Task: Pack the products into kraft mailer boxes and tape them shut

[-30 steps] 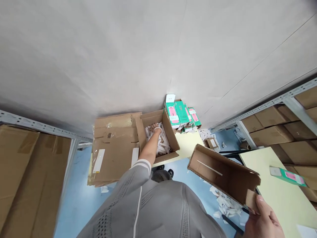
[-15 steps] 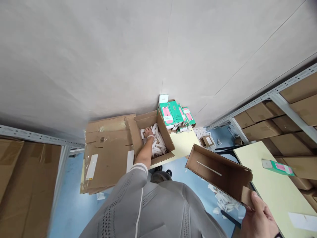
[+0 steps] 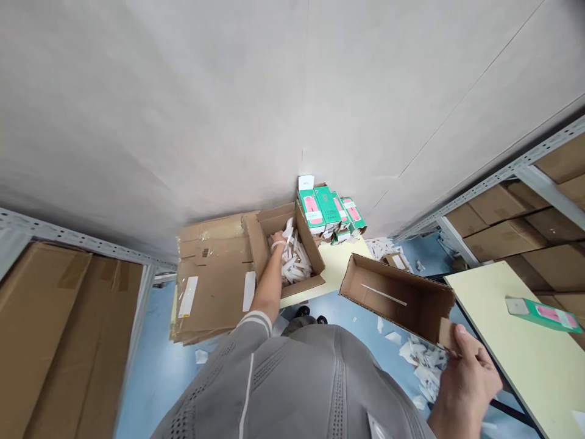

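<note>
My left hand [image 3: 277,241] reaches into an open brown carton [image 3: 315,247] filled with slim white pieces [image 3: 296,265], too small to name. A white piece [image 3: 288,228] stands up at its fingers, which look closed on it, though they are partly hidden. My right hand [image 3: 470,366] pinches the end flap of a long, open cardboard box [image 3: 402,286] and holds it tilted above the floor. Inside that box lies a thin white strip [image 3: 384,294]; otherwise bare cardboard shows.
Green and pink boxes [image 3: 325,207] stand behind the carton, against the wall. Flattened cardboard [image 3: 219,286] lies to its left. On the right table [image 3: 507,341] is one green box [image 3: 543,313]. Shelves with cartons flank both sides. White scraps [image 3: 423,366] litter the floor.
My left hand has risen slightly among the white pieces, and one now sticks up beside its fingers. The long box in my right hand has shifted a little left. The view has turned slightly.
</note>
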Tool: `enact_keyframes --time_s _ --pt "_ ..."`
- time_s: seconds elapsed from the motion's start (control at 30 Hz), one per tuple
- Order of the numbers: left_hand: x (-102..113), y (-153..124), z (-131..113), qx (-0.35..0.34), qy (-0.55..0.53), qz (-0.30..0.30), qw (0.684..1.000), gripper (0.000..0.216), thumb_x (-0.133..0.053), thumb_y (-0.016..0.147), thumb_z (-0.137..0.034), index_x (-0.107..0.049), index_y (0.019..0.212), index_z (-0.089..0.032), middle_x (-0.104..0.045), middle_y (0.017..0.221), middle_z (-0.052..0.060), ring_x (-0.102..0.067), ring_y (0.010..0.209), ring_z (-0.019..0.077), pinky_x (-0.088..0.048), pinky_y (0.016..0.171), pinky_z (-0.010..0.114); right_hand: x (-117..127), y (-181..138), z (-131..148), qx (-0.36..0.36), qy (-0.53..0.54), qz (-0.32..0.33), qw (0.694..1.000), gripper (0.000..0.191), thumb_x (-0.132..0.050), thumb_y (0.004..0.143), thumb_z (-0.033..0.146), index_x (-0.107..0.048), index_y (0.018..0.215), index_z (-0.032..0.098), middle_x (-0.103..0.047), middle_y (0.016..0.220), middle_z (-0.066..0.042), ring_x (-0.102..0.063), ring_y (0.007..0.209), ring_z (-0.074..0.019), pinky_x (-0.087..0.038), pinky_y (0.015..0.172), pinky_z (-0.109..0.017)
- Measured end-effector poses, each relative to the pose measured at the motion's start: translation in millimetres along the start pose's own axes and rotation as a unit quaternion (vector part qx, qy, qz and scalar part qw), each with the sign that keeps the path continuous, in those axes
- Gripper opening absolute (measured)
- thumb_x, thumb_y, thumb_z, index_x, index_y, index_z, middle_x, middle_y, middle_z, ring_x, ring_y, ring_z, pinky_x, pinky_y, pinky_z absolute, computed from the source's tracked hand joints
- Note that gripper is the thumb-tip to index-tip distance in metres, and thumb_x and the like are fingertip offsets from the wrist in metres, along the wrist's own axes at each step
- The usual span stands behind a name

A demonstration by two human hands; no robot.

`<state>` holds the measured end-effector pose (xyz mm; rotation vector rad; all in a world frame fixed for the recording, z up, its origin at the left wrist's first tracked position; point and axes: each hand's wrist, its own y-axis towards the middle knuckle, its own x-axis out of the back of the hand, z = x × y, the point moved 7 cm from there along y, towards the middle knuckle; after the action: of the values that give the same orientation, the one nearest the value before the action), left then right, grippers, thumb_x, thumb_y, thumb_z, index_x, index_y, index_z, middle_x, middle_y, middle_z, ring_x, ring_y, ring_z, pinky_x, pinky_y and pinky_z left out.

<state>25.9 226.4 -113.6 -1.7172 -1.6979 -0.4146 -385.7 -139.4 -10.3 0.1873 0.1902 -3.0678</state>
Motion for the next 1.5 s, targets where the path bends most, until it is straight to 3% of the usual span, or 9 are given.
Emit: enact_keyframes --time_s 0.1,0.17,0.33,0.43,0.6,0.73,0.93,1.2,1.5 --pt "22.1 8.1 -14.3 -0.012 -0.002 -0.027 1.0 0.007 -0.063 0.079 -0.017 -0.066 0.085 -0.016 -0.072 0.09 0.006 -0.065 0.09 0.0208 -0.046 0.076 0.027 -7.6 4.2 -2.5 0.009 -0.009 0.008 1.0 0.034 -0.088 0.054 0.026 -0.069 0.078 0.011 -0.063 0.073 -0.001 -0.057 0.064 -0.0123 -0.049 0.049 -0.023" --pt "41.9 -3.1 -32.8 -0.079 -0.046 -0.052 0.994 0.009 -0.058 0.083 -0.022 -0.064 0.087 -0.017 -0.071 0.09 0.003 -0.064 0.088 0.0175 -0.046 0.076 0.024 -14.0 5.7 -4.3 0.015 -0.019 0.014 1.0 0.035 -0.088 0.054 0.029 -0.07 0.079 0.011 -0.063 0.073 0.0 -0.057 0.063 -0.0123 -0.048 0.048 -0.023" --pt "79.3 -90.1 -106.9 -0.329 -0.1 -0.053 0.938 0.014 -0.052 0.089 -0.027 -0.064 0.089 -0.021 -0.07 0.09 0.001 -0.063 0.087 0.0167 -0.047 0.079 0.025 -35.0 -1.1 -6.3 0.003 -0.031 0.037 0.999 0.041 -0.088 0.051 0.038 -0.07 0.078 0.013 -0.065 0.073 0.0 -0.058 0.065 -0.0126 -0.046 0.049 -0.021" --pt "72.2 -155.5 -152.1 -0.461 -0.038 -0.013 0.886 0.019 -0.047 0.093 -0.022 -0.067 0.09 -0.023 -0.07 0.093 0.003 -0.061 0.093 0.0187 -0.046 0.085 0.031 -47.4 -8.8 -3.7 -0.008 -0.034 0.059 0.998 0.043 -0.087 0.051 0.042 -0.07 0.078 0.013 -0.066 0.074 0.0 -0.058 0.064 -0.0115 -0.046 0.052 -0.02" --pt "18.4 -229.9 -186.3 -0.601 0.093 0.096 0.788 0.027 -0.039 0.097 -0.017 -0.065 0.095 -0.023 -0.069 0.09 0.004 -0.058 0.091 0.0208 -0.043 0.082 0.036 -56.6 -17.3 2.6 0.005 -0.035 0.094 0.995 0.04 -0.085 0.055 0.043 -0.069 0.076 0.013 -0.064 0.071 0.001 -0.054 0.062 -0.0095 -0.044 0.054 -0.02" --pt "-14.2 -244.2 -186.2 -0.62 0.176 0.132 0.753 0.029 -0.037 0.097 -0.012 -0.065 0.098 -0.021 -0.066 0.085 0.005 -0.056 0.086 0.0211 -0.041 0.077 0.035 -52.7 -20.9 -0.5 -0.013 -0.028 0.097 0.995 0.04 -0.086 0.055 0.043 -0.068 0.076 0.014 -0.062 0.07 0.003 -0.053 0.061 -0.0088 -0.044 0.055 -0.02" --pt "-21.5 -242.5 -184.9 -0.619 0.144 0.153 0.757 0.042 -0.04 0.095 -0.008 -0.051 0.134 -0.021 -0.067 0.088 0.003 -0.058 0.087 0.02 -0.045 0.079 0.034 -41.1 -23.8 -4.7 -0.031 -0.024 0.08 0.996 0.043 -0.087 0.054 0.045 -0.069 0.077 0.013 -0.062 0.07 0.002 -0.052 0.063 -0.0092 -0.043 0.056 -0.021" --pt "-14.5 -246.5 -191.9 -0.611 0.011 0.175 0.772 0.033 -0.042 0.096 -0.012 -0.058 0.121 -0.026 -0.064 0.114 0.004 -0.061 0.105 0.018 -0.053 0.089 0.034 -31.1 -26.4 -1.6 -0.021 -0.041 0.063 0.997 0.046 -0.085 0.054 0.049 -0.069 0.078 0.013 -0.063 0.073 0.0 -0.053 0.064 -0.0108 -0.041 0.054 -0.021" --pt "-27.4 -256.6 -191.7 -0.616 0.024 0.202 0.761 0.034 -0.056 0.092 -0.019 -0.057 0.125 -0.025 -0.062 0.124 0.007 -0.059 0.114 0.0207 -0.051 0.098 0.039 -34.2 -26.5 -2.1 -0.023 -0.039 0.07 0.997 0.046 -0.085 0.053 0.048 -0.069 0.078 0.013 -0.063 0.072 0.0 -0.054 0.064 -0.0111 -0.043 0.054 -0.021"
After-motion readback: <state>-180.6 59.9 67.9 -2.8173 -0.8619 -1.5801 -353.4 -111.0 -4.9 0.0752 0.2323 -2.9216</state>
